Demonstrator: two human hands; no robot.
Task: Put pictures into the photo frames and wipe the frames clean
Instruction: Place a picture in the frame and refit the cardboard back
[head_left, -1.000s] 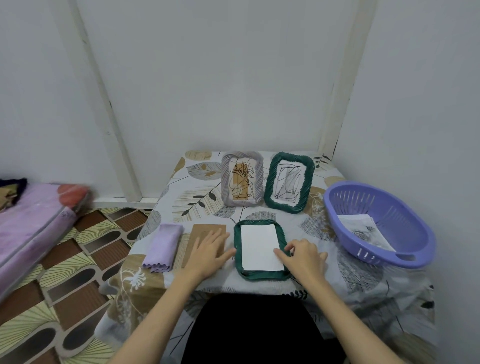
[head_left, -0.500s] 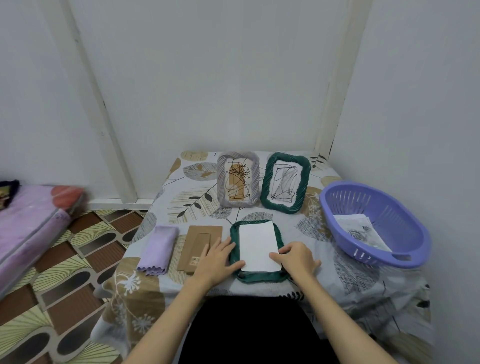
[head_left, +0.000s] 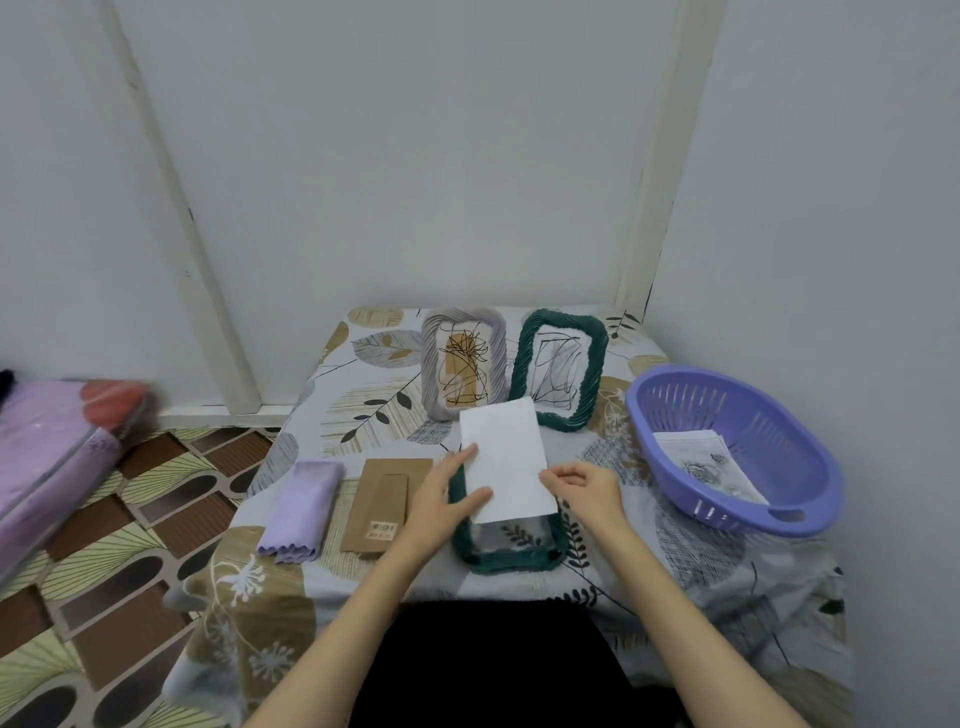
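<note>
Right, worktop (head_left: 374, 395) sits in a white-walled corner, covered with a leaf-print cloth; patterned tile floor (head_left: 130, 519) to the left, pink bedding (head_left: 57, 441) at the left edge. Green frame (head_left: 506, 556) lies flat at the near edge, lower part of its opening see-through. White sheet (head_left: 504, 462) is tilted up over it. Left hand (head_left: 441, 499) is spread, fingers on the sheet's left edge; right hand (head_left: 587, 488) pinches the sheet's right edge. Behind stand a grey frame (head_left: 462, 364) and a second green frame (head_left: 561, 369), each holding a scribble drawing. Brown backing board (head_left: 384, 504) and folded lilac cloth (head_left: 301, 509) lie left. Purple basket (head_left: 737, 447), right, holds papers.
</note>
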